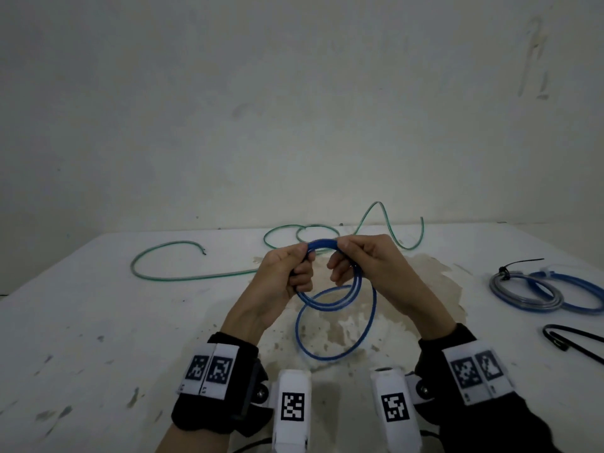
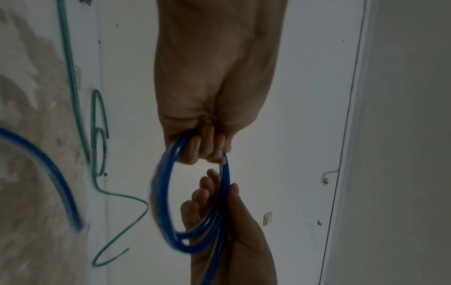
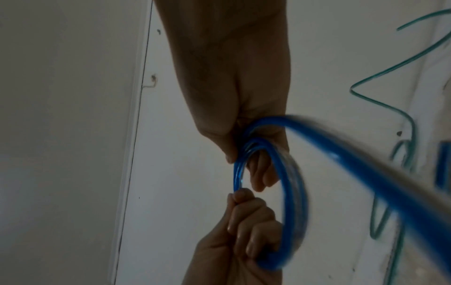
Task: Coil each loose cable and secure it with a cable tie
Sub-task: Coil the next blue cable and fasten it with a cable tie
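Gripping a blue cable (image 1: 336, 302) from both sides, the two hands were raised above the middle of the white table (image 1: 98, 322), nearest of all to the person. The left hand (image 1: 284, 276) had its fingers curled round the left side of the coil, and the right hand (image 1: 369, 266) pinched the top of the coil between thumb and fingers, with the loops running on across its palm. Several turns were gathered between the hands, while one wider loop of the same cable hung down toward the near edge, over a brownish stain (image 1: 434, 289) on the table. The left wrist view showed the left fingers (image 2: 207, 146) closed on the stacked blue turns and the right hand (image 2: 234, 241) holding them from the other side; the right wrist view showed the same grip, with one blurred strand crossing close to the lens.

Toward the right edge, a black cable tie (image 1: 568, 338) lay loose on the table. Just beyond it lay two coils side by side, a grey coil (image 1: 523, 295) bound with a black tie (image 1: 506, 273), and a blue coil (image 1: 581, 295) whose tie could not be made out.

Along the far edge, a green cable (image 1: 192, 276) sprawled uncoiled, partly looped behind the hands, with one bend rising off the table against the wall (image 1: 294, 93).
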